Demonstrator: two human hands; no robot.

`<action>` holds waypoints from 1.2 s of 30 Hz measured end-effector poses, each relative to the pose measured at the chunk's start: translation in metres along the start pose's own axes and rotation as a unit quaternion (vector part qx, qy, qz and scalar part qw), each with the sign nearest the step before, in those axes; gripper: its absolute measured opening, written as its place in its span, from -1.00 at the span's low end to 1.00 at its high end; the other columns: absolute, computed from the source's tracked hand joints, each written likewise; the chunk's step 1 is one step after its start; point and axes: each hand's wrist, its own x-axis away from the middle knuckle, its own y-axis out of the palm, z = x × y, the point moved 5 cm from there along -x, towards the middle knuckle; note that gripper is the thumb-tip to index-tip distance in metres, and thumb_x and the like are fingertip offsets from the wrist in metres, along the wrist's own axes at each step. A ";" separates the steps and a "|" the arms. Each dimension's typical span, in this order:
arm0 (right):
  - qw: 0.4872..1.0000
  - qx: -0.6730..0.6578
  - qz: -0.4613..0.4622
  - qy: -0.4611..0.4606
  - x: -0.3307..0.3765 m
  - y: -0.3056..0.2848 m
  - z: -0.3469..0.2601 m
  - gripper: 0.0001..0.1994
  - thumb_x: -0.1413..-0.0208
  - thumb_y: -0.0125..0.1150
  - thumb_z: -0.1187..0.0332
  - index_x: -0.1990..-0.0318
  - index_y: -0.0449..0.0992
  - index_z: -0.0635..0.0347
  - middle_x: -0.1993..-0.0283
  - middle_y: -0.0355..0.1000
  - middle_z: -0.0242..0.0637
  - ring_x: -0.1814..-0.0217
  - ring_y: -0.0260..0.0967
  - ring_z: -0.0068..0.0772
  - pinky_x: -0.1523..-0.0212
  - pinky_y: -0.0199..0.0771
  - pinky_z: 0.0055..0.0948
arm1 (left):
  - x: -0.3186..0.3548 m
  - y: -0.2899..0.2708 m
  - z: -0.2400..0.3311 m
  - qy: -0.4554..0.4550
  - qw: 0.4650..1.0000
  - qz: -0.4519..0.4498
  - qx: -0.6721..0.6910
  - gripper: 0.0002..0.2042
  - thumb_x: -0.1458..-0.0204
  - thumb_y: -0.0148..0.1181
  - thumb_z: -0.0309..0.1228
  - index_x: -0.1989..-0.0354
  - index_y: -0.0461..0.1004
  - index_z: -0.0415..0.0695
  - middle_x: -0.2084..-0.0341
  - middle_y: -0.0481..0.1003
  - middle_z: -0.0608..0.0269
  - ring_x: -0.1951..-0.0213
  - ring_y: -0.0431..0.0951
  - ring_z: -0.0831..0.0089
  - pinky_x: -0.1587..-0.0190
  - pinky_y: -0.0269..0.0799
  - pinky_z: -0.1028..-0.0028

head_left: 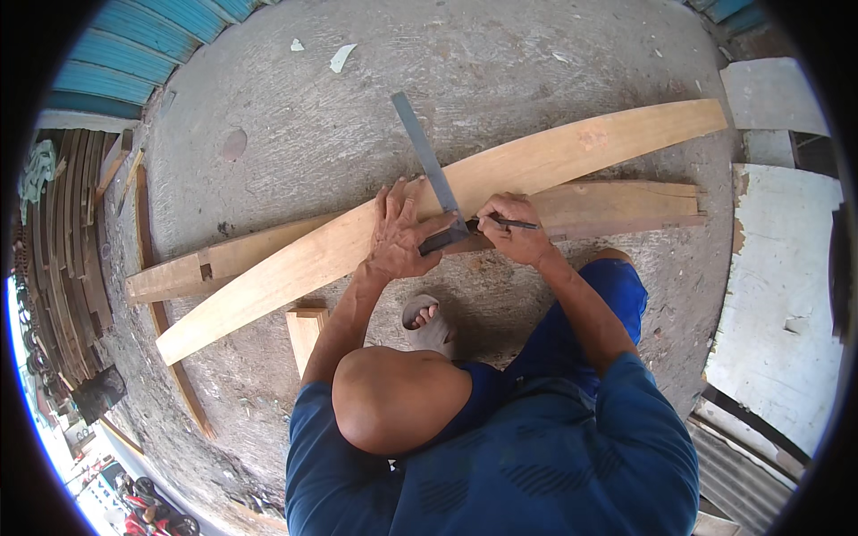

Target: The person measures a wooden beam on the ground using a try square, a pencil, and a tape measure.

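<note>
A long pale wooden plank [295, 272] lies slantwise before me, across a second wooden beam [617, 204]. Against the plank's near edge sits the dark stock of a try square, whose grey metal blade [420, 143] crosses the plank and sticks out past its far edge. My left hand [398, 230] grips the square at its stock, with some fingers resting on the plank's face. Close to the square's corner, my right hand [520, 234] is closed round a dark pencil [513, 222]. The pencil's tip is near the blade; any mark there is too small to see.
A short wood block [307, 335] lies by my left forearm, near my sandalled foot [431, 323]. A thin wooden strip [183, 393] lies under the plank's left end. Stacked boards [71, 232] stand at far left; pale panels [786, 295] lie at right on the concrete floor [295, 134].
</note>
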 end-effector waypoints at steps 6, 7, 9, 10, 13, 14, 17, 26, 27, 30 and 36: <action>1.000 0.020 -0.008 0.002 0.000 0.001 -0.001 -0.91 -0.14 0.27 0.29 0.28 0.55 0.04 0.34 0.58 -0.34 0.19 0.50 -0.15 -0.05 0.36 -0.12 | 0.000 0.000 0.000 0.002 1.000 0.003 0.000 -0.29 0.28 0.55 -0.10 -0.23 0.58 0.52 -0.52 0.04 -0.07 -0.51 -0.06 -0.30 -0.50 -0.19 -0.36; 1.000 0.015 -0.009 0.005 0.000 0.001 -0.001 -0.92 -0.14 0.26 0.29 0.29 0.55 0.03 0.34 0.58 -0.35 0.18 0.50 -0.14 -0.05 0.35 -0.12 | 0.000 0.000 0.000 0.002 1.000 0.005 0.000 -0.29 0.28 0.55 -0.10 -0.22 0.58 0.52 -0.52 0.04 -0.07 -0.51 -0.06 -0.30 -0.50 -0.19 -0.36; 1.000 0.006 -0.010 0.011 0.000 0.001 -0.001 -0.92 -0.14 0.26 0.29 0.29 0.54 0.03 0.35 0.57 -0.36 0.17 0.49 -0.14 -0.06 0.33 -0.13 | 0.000 0.000 0.000 0.003 1.000 0.009 0.000 -0.29 0.29 0.55 -0.10 -0.22 0.58 0.52 -0.52 0.04 -0.07 -0.51 -0.05 -0.29 -0.50 -0.20 -0.37; 1.000 0.020 -0.011 -0.009 -0.001 -0.001 -0.002 -0.93 -0.14 0.25 0.31 0.29 0.54 0.05 0.35 0.57 -0.35 0.20 0.50 -0.15 -0.03 0.36 -0.14 | 0.000 0.000 0.000 0.004 1.000 0.011 0.000 -0.29 0.29 0.55 -0.10 -0.22 0.59 0.52 -0.52 0.05 -0.07 -0.51 -0.04 -0.29 -0.50 -0.20 -0.37; 1.000 -0.015 -0.015 -0.022 -0.002 -0.006 -0.004 -0.94 -0.17 0.23 0.38 0.29 0.52 0.14 0.38 0.57 -0.29 0.28 0.55 -0.20 0.10 0.47 -0.19 | 0.000 -0.002 0.001 0.003 1.000 0.008 -0.002 -0.30 0.28 0.56 -0.09 -0.22 0.59 0.51 -0.52 0.05 -0.07 -0.51 -0.05 -0.29 -0.50 -0.20 -0.37; 0.997 -0.077 -0.019 0.004 -0.003 -0.008 -0.004 -0.94 -0.18 0.21 0.41 0.29 0.51 0.18 0.39 0.58 -0.26 0.31 0.57 -0.24 0.16 0.50 -0.23 | 0.000 -0.002 0.001 0.001 1.000 0.005 -0.002 -0.30 0.28 0.56 -0.08 -0.22 0.59 0.51 -0.52 0.05 -0.08 -0.51 -0.05 -0.29 -0.50 -0.20 -0.37; 0.986 -0.160 -0.011 0.048 -0.004 -0.007 -0.001 -0.93 -0.22 0.17 0.47 0.29 0.49 0.29 0.41 0.59 -0.19 0.36 0.62 -0.35 0.30 0.58 -0.34 | -0.001 -0.002 0.001 0.001 1.000 -0.001 -0.003 -0.30 0.27 0.55 -0.07 -0.22 0.58 0.52 -0.52 0.05 -0.10 -0.51 -0.05 -0.31 -0.50 -0.23 -0.36; 0.975 -0.197 0.000 0.102 -0.002 -0.007 0.001 -0.90 -0.25 0.13 0.48 0.29 0.49 0.35 0.38 0.61 -0.17 0.32 0.66 -0.40 0.26 0.63 -0.40 | -0.001 0.004 0.001 -0.012 1.000 -0.013 -0.010 -0.29 0.21 0.53 -0.02 -0.27 0.53 0.61 -0.53 -0.01 -0.14 -0.52 -0.14 -0.36 -0.51 -0.39 -0.38; 0.974 -0.199 0.001 0.104 -0.003 -0.007 0.000 -0.90 -0.25 0.13 0.49 0.29 0.49 0.35 0.38 0.61 -0.17 0.32 0.66 -0.40 0.26 0.63 -0.40 | 0.000 0.004 0.001 -0.013 1.000 -0.015 -0.012 -0.29 0.20 0.53 -0.01 -0.28 0.52 0.61 -0.53 -0.02 -0.14 -0.53 -0.14 -0.36 -0.51 -0.40 -0.38; 0.975 -0.198 0.006 0.103 -0.002 -0.007 0.002 -0.90 -0.24 0.12 0.49 0.30 0.49 0.35 0.38 0.60 -0.18 0.32 0.66 -0.39 0.26 0.64 -0.39 | -0.002 0.004 0.003 -0.015 1.000 -0.021 -0.013 -0.29 0.18 0.52 0.00 -0.29 0.50 0.62 -0.53 -0.03 -0.15 -0.53 -0.16 -0.37 -0.51 -0.43 -0.38; 0.977 -0.192 0.005 0.094 -0.003 -0.007 0.000 -0.90 -0.23 0.13 0.49 0.31 0.49 0.35 0.38 0.60 -0.17 0.31 0.68 -0.37 0.28 0.64 -0.38 | -0.002 0.006 0.002 -0.021 0.999 -0.025 -0.014 -0.28 0.17 0.52 0.00 -0.30 0.49 0.64 -0.53 -0.03 -0.15 -0.54 -0.17 -0.36 -0.50 -0.45 -0.40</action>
